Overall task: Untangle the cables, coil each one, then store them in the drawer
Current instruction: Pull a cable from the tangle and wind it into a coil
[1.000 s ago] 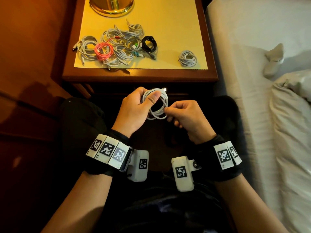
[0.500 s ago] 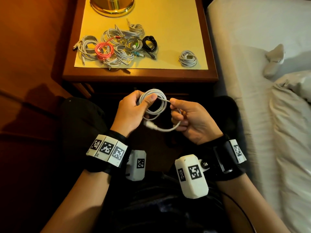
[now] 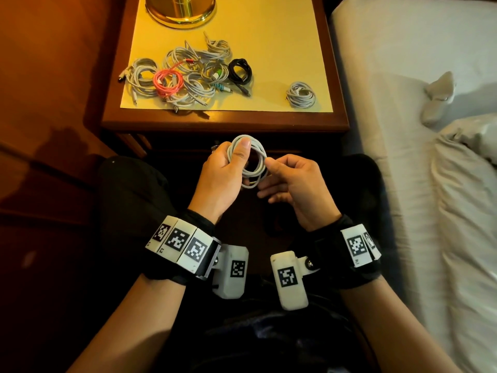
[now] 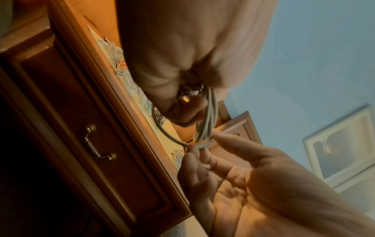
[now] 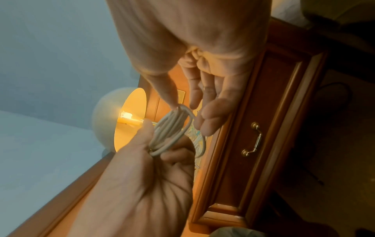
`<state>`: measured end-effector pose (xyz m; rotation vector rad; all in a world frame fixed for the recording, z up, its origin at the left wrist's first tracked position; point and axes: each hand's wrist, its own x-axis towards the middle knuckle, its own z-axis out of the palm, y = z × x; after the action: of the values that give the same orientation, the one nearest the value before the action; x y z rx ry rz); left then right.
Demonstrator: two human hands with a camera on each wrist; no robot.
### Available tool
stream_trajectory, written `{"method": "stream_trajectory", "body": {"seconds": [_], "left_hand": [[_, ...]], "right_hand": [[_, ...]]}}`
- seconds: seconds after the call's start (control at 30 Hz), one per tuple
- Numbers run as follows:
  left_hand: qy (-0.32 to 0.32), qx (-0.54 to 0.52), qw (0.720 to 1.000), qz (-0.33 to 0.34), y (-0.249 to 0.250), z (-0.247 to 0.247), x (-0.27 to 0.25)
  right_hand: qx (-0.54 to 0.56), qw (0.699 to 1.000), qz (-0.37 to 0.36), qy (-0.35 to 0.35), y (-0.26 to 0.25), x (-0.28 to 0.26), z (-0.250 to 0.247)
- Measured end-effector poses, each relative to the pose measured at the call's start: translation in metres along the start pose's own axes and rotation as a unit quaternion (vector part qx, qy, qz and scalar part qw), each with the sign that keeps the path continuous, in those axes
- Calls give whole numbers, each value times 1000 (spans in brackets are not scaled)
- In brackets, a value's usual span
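Observation:
A white cable (image 3: 251,168) is wound into a small coil in front of the nightstand. My left hand (image 3: 236,157) grips its left side, thumb pressed over the strands. My right hand (image 3: 269,164) pinches the coil's right side between thumb and forefinger, the other fingers spread loosely. The left wrist view shows the coil (image 4: 209,118) hanging from my left hand, with right fingertips (image 4: 194,150) on its lower end. The right wrist view shows the coil (image 5: 170,129) between both hands. A tangle of white cables (image 3: 188,74) with a pink cable (image 3: 168,82) and a black cable (image 3: 240,71) lies on the nightstand. The drawer (image 4: 67,128) is closed.
One coiled white cable (image 3: 300,94) lies alone at the right of the nightstand top (image 3: 269,49). A brass lamp base (image 3: 180,9) stands at the back. The bed (image 3: 416,103) runs along the right. The drawer's brass handle (image 5: 253,139) faces my knees.
The loose end with its connector, which hung below the coil half a second ago, is now wound in. My right hand moved up to the coil's right side.

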<state>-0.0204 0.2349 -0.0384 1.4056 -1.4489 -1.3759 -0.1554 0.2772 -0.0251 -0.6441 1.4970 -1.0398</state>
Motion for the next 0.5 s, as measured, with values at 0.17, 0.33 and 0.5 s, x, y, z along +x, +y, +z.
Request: {"method": "stream_trajectory", "body": {"seconds": [0.17, 0.33, 0.5], "left_hand": [[-26, -22, 999, -14, 3, 1, 2], [-75, -58, 995, -10, 9, 1, 2], [-99, -36, 994, -14, 8, 1, 1]], "right_hand": [[10, 1000, -24, 18, -3, -1, 2], [31, 999, 15, 23, -1, 1, 2], [66, 995, 68, 28, 1, 5, 5]]}}
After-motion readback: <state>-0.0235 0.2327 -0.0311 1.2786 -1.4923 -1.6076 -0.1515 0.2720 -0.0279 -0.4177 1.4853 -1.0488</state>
